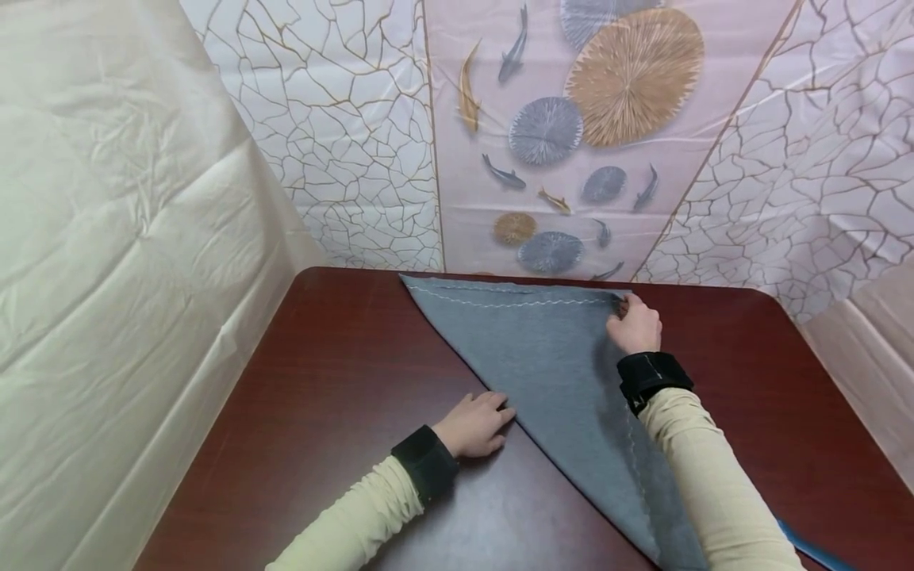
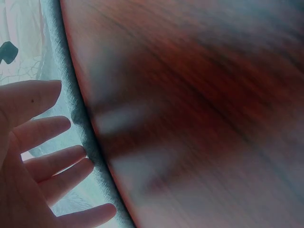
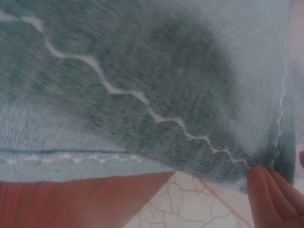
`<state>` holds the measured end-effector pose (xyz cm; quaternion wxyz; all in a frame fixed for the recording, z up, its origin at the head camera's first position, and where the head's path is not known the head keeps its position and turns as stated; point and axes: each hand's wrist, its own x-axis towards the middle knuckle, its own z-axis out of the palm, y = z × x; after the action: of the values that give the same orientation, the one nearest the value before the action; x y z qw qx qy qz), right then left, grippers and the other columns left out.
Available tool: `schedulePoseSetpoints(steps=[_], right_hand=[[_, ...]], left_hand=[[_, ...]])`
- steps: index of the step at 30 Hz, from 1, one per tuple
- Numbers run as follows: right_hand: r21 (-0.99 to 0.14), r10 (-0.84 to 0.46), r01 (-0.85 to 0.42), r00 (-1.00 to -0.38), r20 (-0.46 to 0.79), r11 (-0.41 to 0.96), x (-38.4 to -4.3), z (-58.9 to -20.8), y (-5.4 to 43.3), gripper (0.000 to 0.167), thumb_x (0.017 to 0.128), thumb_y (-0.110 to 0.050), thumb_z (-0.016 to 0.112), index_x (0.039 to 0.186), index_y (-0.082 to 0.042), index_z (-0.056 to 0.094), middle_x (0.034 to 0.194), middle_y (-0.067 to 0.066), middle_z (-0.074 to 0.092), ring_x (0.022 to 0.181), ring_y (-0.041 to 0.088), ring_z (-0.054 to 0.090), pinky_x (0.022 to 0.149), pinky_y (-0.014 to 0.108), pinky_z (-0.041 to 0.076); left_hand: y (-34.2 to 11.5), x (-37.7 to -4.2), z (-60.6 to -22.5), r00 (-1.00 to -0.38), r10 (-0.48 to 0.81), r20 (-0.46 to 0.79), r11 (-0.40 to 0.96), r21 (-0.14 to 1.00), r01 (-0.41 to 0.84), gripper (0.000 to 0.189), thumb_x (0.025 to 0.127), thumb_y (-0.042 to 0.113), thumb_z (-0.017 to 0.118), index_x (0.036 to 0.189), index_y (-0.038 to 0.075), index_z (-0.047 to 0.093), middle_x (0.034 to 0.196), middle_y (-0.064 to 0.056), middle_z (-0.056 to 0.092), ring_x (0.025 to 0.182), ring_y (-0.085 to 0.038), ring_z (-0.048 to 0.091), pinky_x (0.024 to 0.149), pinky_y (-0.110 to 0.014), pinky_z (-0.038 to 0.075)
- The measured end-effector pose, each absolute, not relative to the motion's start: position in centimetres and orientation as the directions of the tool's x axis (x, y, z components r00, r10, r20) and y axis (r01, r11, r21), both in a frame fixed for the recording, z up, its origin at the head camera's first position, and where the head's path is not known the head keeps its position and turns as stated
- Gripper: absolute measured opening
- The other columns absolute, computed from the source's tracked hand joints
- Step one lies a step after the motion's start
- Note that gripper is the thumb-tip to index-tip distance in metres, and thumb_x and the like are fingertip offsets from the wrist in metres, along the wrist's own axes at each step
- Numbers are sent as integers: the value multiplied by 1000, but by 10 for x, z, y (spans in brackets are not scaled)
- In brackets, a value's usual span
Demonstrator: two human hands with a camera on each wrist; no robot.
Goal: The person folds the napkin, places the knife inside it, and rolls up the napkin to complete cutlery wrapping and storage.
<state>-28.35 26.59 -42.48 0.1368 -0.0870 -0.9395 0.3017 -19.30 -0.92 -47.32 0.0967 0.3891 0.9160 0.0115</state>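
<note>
Plainly, one grey cloth (image 1: 550, 357) lies in a triangle on the table (image 1: 336, 357), its long folded edge running diagonally from the far side toward the near right. The right hand (image 1: 635, 325) has its fingers together, pinching the far right corner. The left hand (image 1: 473, 424) rests at the middle of the fold, fingertips just at the edge; the left wrist view shows all five digits, mostly spread, holding nothing, though whether they press the cloth I cannot tell. Only the right wrist view shows the zigzag stitch line (image 3: 114, 89) close up, with a second stitched layer beneath the upper one. Further out, the head view alone shows both cream sleeves (image 1: 714, 468) and two black wristbands (image 1: 426, 464), one blue object (image 1: 814, 547) half hidden by the right sleeve, and a patterned backdrop (image 1: 357, 127) bearing two golden fish (image 1: 467, 87).
</note>
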Motion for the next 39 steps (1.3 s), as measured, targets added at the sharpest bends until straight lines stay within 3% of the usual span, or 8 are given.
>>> schedulePoseSetpoints(steps=[12,17,20,23,27,39], right_hand=[[-585,256,118,-954,159,802,-293,-430,275,54,84,-6,45,135,7,32,118,33,49,96,50,48,79,55,39],[-558,239,100,-954,182,824,-298,-432,277,60,83,-6,46,139,4,27,89,34,55,60,39,47,53,45,37],[-556,234,99,-956,177,825,-300,-433,279,62,83,-5,44,141,4,23,74,30,52,48,30,39,47,38,29],[-556,231,86,-953,197,826,-303,-431,282,60,82,-5,45,138,6,26,88,34,53,57,39,47,50,44,36],[-554,242,100,-951,190,826,-307,-429,286,61,82,-8,45,138,6,25,110,38,47,80,51,50,66,55,40],[-537,244,117,-954,172,836,-315,-434,294,64,83,-8,46,140,5,21,114,38,44,82,52,49,68,56,39]], left_hand=[[-2,-194,-476,-679,707,-198,703,88,706,49,91,33,53,136,18,43,142,-6,34,131,-18,30,101,-44,30],[2,-196,-476,-681,700,-216,708,87,700,49,91,33,53,137,18,41,143,-5,32,132,-17,28,101,-43,29],[3,-196,-476,-680,701,-216,707,89,701,50,91,32,53,137,18,41,144,-6,32,132,-17,28,101,-43,30],[5,-197,-476,-681,704,-202,705,92,703,50,91,32,53,138,18,41,144,-6,32,132,-17,28,101,-44,30],[6,-198,-475,-680,709,-188,702,88,707,51,91,31,54,138,17,40,143,-6,33,131,-17,29,100,-44,31],[11,-202,-478,-686,697,-209,711,74,699,51,91,32,54,138,18,40,143,-6,32,131,-16,29,100,-44,31]])
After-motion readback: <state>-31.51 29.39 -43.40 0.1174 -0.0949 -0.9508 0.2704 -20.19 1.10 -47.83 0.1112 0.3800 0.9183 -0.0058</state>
